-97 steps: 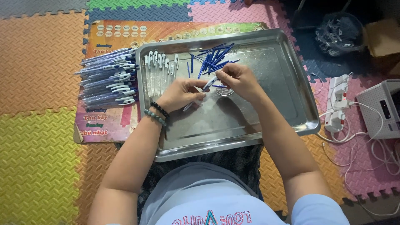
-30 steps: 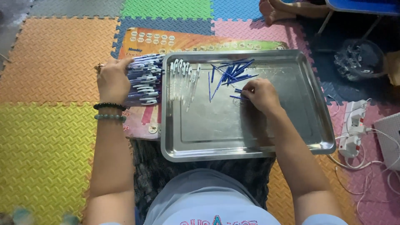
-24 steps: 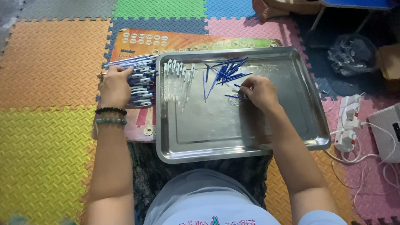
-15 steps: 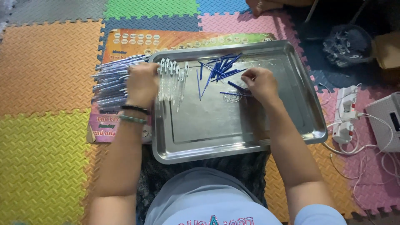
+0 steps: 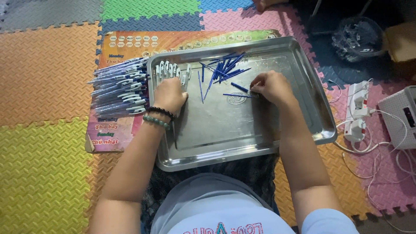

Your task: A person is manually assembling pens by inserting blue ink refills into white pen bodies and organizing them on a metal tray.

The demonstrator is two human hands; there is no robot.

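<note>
A steel tray (image 5: 303, 130) lies on the foam floor mats in front of me. My left hand (image 5: 170, 94), with bead bracelets at the wrist, rests on a row of white pen parts (image 5: 173, 69) in the tray's far left corner, fingers curled down onto them. My right hand (image 5: 271, 86) pinches the end of a thin blue refill (image 5: 239, 88) near the tray's middle. A loose heap of blue refills (image 5: 223, 69) lies just beyond, between both hands. Left of the tray, a stack of assembled blue and white pens (image 5: 119, 89) lies on a colourful printed sheet (image 5: 104, 134).
Right of the tray are a white power strip (image 5: 357, 102) with cables, and a white box (image 5: 401, 115). A dark bag of small parts (image 5: 357, 32) sits at the far right. Another person's foot (image 5: 264, 3) shows at the top edge.
My left hand left the pen stack and moved right into the tray, onto the white pen parts. My right hand stayed by the refills near the tray's middle.
</note>
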